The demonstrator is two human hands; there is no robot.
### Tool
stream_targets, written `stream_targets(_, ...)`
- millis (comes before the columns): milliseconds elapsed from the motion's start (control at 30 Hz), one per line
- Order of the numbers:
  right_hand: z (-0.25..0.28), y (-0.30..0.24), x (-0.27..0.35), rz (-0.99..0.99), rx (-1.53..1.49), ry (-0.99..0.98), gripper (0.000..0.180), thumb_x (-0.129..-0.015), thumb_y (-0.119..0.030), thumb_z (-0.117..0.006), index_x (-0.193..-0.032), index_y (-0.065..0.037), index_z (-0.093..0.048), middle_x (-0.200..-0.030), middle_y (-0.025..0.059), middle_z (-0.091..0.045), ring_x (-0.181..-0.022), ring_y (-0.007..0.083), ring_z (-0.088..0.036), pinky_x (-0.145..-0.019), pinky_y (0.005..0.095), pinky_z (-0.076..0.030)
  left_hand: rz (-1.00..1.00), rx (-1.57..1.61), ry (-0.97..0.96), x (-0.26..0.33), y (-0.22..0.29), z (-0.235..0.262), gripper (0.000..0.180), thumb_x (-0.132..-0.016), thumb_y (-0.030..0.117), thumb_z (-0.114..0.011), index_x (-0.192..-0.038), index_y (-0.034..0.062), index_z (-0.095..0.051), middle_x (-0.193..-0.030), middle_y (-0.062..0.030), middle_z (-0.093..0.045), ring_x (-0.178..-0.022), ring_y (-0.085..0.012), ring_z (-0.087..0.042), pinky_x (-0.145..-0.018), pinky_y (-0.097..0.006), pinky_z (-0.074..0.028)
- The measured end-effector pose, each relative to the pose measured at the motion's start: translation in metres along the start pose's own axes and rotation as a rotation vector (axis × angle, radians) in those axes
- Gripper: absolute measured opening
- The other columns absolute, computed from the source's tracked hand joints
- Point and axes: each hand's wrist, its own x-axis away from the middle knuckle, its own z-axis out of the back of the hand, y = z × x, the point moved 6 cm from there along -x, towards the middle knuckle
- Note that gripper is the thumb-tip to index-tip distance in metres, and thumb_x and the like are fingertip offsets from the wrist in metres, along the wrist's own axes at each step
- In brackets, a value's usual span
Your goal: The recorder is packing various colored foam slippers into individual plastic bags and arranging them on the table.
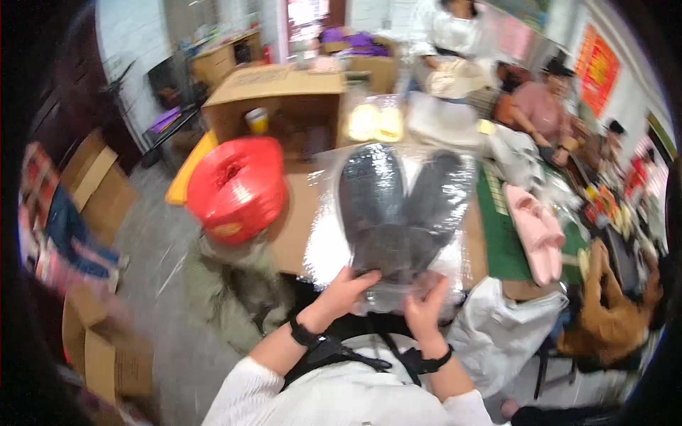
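Observation:
A pair of dark grey slippers point(373, 188) lies inside a clear plastic bag point(323, 245) in front of me, their far ends spread apart in a V. My left hand point(348, 290) pinches the bag's near edge on the left, thumb on top. On the right, my right hand point(426, 302) closes on the same edge, somewhat blurred. Glare on the plastic hides part of the slippers. Just beyond the bag, a pack of pale yellow slippers point(375, 122) rests on the table.
Left of the bag sits a big roll of red plastic twine point(238, 188), before an opened cardboard box point(277, 85). Pink slippers point(534, 234) lie on a green mat point(501, 248) at right. Several people sit or stand along the far right; cartons point(106, 348) stand on the floor at left.

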Motion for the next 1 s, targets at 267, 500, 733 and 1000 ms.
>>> stream_targets(267, 0.007, -0.044, -0.03, 0.066, -0.024, -0.301, 0.06, -0.077, -0.023, -0.081, -0.126, 0.0, -0.056, -0.122, 0.0151, -0.06, -0.113, 0.0314, -0.057, -0.099, 0.0394, -0.043, -0.146, -0.338, 0.338, 0.143, 0.079, 0.128, 0.048, -0.09, 0.011, -0.067, -0.134, -0.0018, -0.054, -0.125, -0.0061, -0.063, -0.112, -0.0167, -0.056, -0.1, -0.034, -0.043)
stream_targets(500, 0.013, -0.019, -0.046, 0.094, 0.212, -0.232, 0.026, -0.083, -0.004, -0.071, -0.107, -0.003, -0.065, -0.112, 0.0106, -0.064, -0.108, 0.0261, -0.059, -0.094, 0.0354, -0.046, 0.2, -0.406, 0.774, 0.355, 0.109, 0.244, 0.052, -0.085, 0.012, -0.072, -0.132, -0.0017, -0.055, -0.117, -0.0052, -0.066, -0.102, -0.0154, -0.06, -0.088, -0.031, -0.048)
stream_targets(733, -0.001, 0.006, -0.035, 0.117, 0.169, -0.29, 0.021, -0.083, -0.001, -0.069, -0.104, -0.003, -0.065, -0.109, 0.0107, -0.064, -0.103, 0.0248, -0.06, -0.084, 0.0313, -0.052, 0.31, -0.127, 0.811, 0.291, 0.0, 0.305, 0.048, -0.085, 0.015, -0.071, -0.127, -0.0041, -0.059, -0.109, -0.0052, -0.068, -0.094, -0.0161, -0.064, -0.086, -0.03, -0.05)
stream_targets(1000, 0.004, 0.002, -0.029, 0.113, 0.15, -0.268, 0.016, -0.084, -0.004, -0.07, -0.099, -0.002, -0.066, -0.11, 0.0117, -0.063, -0.097, 0.0227, -0.062, -0.082, 0.031, -0.054, 0.626, -0.449, 0.879, 0.127, -0.083, 0.373, 0.031, -0.089, 0.02, -0.065, -0.106, -0.0062, -0.063, -0.097, -0.0111, -0.067, -0.074, -0.0198, -0.063, -0.059, -0.034, -0.048)
